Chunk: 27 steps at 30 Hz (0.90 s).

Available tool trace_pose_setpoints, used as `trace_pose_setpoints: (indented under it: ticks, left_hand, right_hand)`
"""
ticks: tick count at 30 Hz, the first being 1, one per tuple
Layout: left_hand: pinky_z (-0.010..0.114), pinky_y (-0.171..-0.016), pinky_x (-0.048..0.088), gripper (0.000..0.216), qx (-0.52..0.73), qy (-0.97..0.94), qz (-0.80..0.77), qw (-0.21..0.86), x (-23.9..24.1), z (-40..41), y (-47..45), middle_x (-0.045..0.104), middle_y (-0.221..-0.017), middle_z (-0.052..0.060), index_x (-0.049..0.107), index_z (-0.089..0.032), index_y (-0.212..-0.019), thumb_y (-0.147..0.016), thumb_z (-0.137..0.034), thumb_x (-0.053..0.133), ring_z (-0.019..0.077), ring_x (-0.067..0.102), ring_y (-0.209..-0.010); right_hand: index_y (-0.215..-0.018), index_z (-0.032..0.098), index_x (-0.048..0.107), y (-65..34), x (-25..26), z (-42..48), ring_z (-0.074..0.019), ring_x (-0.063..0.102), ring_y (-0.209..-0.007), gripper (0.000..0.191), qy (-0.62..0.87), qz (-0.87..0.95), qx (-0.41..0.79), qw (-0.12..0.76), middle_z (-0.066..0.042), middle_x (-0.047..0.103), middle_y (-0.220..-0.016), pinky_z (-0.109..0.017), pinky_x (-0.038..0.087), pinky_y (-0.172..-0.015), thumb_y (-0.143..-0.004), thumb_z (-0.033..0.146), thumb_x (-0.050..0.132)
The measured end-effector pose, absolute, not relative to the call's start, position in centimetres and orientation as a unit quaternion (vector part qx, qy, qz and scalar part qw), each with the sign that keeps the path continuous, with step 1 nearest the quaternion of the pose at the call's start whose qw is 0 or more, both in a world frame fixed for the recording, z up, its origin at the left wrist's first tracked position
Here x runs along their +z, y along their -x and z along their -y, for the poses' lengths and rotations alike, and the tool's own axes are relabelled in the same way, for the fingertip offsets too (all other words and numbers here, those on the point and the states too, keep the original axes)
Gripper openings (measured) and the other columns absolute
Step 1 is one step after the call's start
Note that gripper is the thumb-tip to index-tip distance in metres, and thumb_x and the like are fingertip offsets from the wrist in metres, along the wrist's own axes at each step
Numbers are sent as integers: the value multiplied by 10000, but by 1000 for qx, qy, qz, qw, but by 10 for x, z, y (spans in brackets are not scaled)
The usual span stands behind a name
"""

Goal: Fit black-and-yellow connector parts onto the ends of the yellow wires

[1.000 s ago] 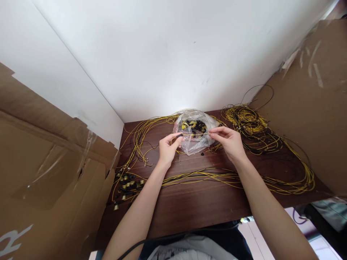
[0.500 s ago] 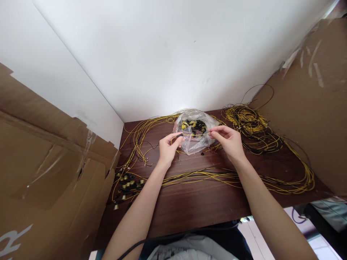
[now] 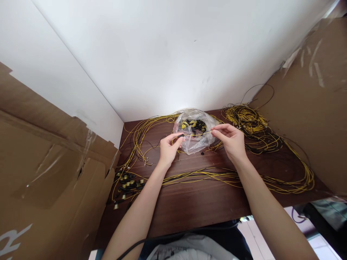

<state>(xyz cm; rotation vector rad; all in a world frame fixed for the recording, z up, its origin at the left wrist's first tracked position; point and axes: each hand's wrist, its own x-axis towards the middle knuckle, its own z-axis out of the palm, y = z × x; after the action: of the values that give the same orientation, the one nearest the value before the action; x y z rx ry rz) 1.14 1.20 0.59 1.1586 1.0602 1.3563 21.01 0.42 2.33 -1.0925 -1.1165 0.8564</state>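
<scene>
My left hand (image 3: 168, 148) pinches a small black connector at the end of a thin yellow wire (image 3: 197, 134). My right hand (image 3: 230, 141) pinches the same wire farther along, so it stretches taut between them. Both hands hover above a clear plastic bag (image 3: 194, 141) that holds black and yellow connectors. The bag lies on a dark wooden table (image 3: 197, 202).
Long yellow and black wires (image 3: 217, 177) run across the table, with a tangled coil (image 3: 249, 122) at the back right. A pile of small connectors (image 3: 127, 182) lies at the left edge. Cardboard sheets (image 3: 48, 169) stand on both sides; a white wall is behind.
My right hand has risen slightly and shifted a little right, pulling the wire tighter. My left hand has barely moved.
</scene>
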Motion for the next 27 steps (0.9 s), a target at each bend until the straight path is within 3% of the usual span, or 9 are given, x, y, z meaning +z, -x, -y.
trace_pose_setpoints:
  ticks: [10, 14, 17, 19, 27]
  left_hand:
    - [222, -531, 459, 218, 535, -541, -451, 466, -3, -13, -10, 701, -711, 45, 702, -136, -907, -720, -229, 642, 105, 565, -527]
    - [258, -638, 497, 209, 515, -595, -456, 416, -7, -14, -10, 717, -826, 65, 703, -149, -919, -741, -227, 628, 160, 645, -694]
    - [292, -752, 493, 195, 498, -632, -462, 373, -6, -12, -11, 716, -903, 76, 707, -150, -915, -751, -213, 621, 189, 654, -829]
    - [300, -779, 485, 187, 489, -649, -467, 348, -4, -11, -11, 716, -912, 77, 708, -145, -908, -754, -205, 621, 190, 653, -839]
    - [294, -781, 491, 165, 484, -672, -459, 321, -3, -9, -12, 718, -908, 63, 705, -154, -895, -758, -198, 625, 181, 659, -830]
  right_hand:
    - [-758, 190, 625, -213, 20, -7, -157, 603, -730, 124, 474, 502, 339, 639, -18, 643, -781, -300, 504, -666, -663, 213, 701]
    - [-823, 193, 627, -214, 19, -6, -191, 599, -844, 102, 520, 570, 204, 603, -51, 620, -903, -333, 507, -703, -721, 198, 627]
    - [-829, 200, 629, -212, 22, -3, -219, 558, -990, 106, 535, 621, 61, 569, -71, 580, -1030, -385, 479, -824, -735, 166, 595]
    - [-836, 207, 624, -208, 25, 1, -218, 554, -1004, 110, 523, 650, 26, 552, -68, 584, -1020, -409, 449, -887, -766, 151, 562]
    - [-971, 207, 597, -183, 20, 9, -200, 567, -993, 157, 423, 771, 101, 466, -78, 601, -1006, -375, 463, -891, -848, 165, 507]
